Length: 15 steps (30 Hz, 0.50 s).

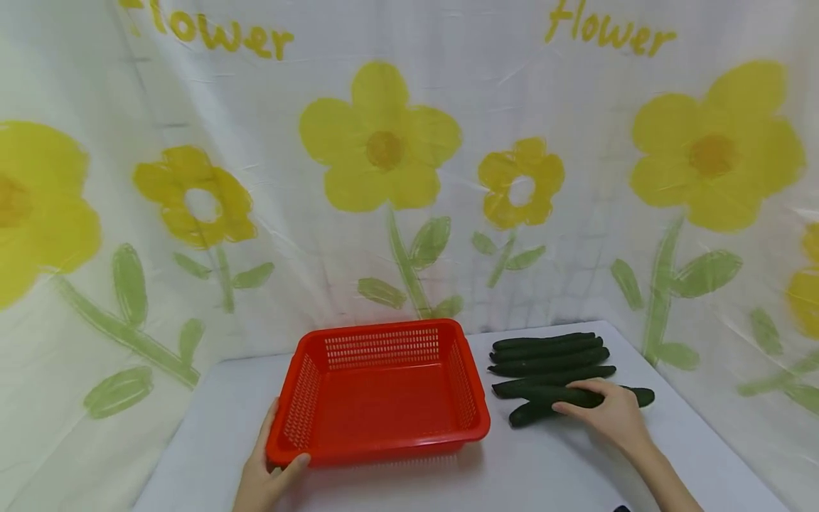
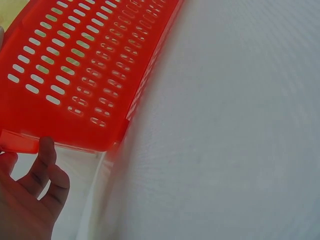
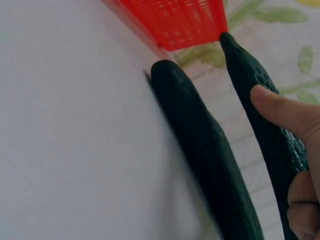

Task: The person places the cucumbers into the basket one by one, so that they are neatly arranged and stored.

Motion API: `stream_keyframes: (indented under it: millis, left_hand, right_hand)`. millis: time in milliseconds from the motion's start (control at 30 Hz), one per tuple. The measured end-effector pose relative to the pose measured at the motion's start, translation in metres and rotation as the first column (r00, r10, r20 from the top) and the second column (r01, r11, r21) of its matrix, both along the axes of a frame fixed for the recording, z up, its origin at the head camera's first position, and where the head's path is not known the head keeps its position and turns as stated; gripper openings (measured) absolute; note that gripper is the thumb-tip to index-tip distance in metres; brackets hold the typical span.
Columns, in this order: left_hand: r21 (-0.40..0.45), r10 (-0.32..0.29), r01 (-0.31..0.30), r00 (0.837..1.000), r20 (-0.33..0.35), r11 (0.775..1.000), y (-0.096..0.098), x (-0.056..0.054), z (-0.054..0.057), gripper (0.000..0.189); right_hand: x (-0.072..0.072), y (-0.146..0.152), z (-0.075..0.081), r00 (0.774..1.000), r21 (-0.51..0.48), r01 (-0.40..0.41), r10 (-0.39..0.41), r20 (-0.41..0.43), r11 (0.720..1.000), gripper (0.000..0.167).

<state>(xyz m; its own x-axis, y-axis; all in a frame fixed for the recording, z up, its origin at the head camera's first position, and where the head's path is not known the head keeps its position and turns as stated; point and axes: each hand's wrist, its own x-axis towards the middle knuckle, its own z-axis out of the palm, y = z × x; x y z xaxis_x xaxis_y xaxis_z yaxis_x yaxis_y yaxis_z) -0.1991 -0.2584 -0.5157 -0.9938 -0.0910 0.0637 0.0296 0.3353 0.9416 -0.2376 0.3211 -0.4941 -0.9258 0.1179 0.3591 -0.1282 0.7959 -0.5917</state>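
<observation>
A red plastic basket (image 1: 384, 405) with slotted walls sits on the table, and nothing lies inside it. My left hand (image 1: 265, 462) grips its near left corner, thumb at the front rim and fingers along the left side. In the left wrist view, fingertips (image 2: 46, 145) curl at the basket's rim. To the right of the basket, my right hand (image 1: 611, 412) holds a dark green cucumber (image 3: 250, 95) between thumb and fingers. Another cucumber (image 3: 195, 135) lies just beneath it, nearer to me. Several more cucumbers (image 1: 550, 350) lie side by side behind the held one.
The white table (image 1: 537, 473) carries the basket and cucumbers. Behind it hangs a white curtain (image 1: 275, 163) printed with yellow flowers, close to the table's back edge. A small dark object (image 1: 622, 508) shows at the bottom edge of the head view.
</observation>
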Motion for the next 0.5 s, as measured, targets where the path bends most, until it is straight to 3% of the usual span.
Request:
stream_keyframes:
  millis: [200, 500]
  left_hand:
    - [-0.003, 0.003, -0.003, 1.0, -0.028, 1.0, 0.006, 0.0, 0.0, 0.1]
    - [0.008, 0.015, -0.014, 0.999, -0.034, 1.0, 0.004, 0.004, 0.0, 0.101]
  right_hand:
    - [-0.002, 0.003, 0.013, 1.0, -0.013, -0.01, 0.01, 0.026, 1.0, 0.056]
    - [-0.017, -0.01, 0.03, 0.999, 0.013, -0.046, 0.046, 0.02, 0.999, 0.061]
